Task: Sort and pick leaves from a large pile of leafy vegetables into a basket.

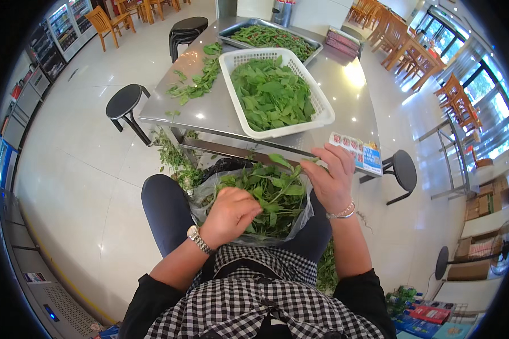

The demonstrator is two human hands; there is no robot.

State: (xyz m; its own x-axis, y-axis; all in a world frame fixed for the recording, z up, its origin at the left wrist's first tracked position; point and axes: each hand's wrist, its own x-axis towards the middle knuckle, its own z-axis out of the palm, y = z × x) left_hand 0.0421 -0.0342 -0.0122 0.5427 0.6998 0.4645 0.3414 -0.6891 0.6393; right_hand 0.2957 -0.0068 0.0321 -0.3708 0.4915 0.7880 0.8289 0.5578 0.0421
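Note:
A clear plastic bag full of leafy green stems [280, 190] lies open between my knees. My left hand [231, 214] is over the bag, its fingers closed on the lower end of a leafy stem [282, 190]. At the bag's right, my right hand [333, 176] pinches a leafy tip between thumb and fingers. Beyond them, a white perforated plastic basket [261, 134] on the steel table [186, 114] holds picked green leaves [273, 95]. Loose leafy sprigs [201, 82] lie left of the basket.
Behind the basket is a metal tray [248, 24] of green and red vegetables. A printed sheet [360, 154] lies at the table's right corner. Black stools [125, 101] flank the table. Stems and leaves [174, 159] litter the floor at left, beside a black plastic bag [225, 166].

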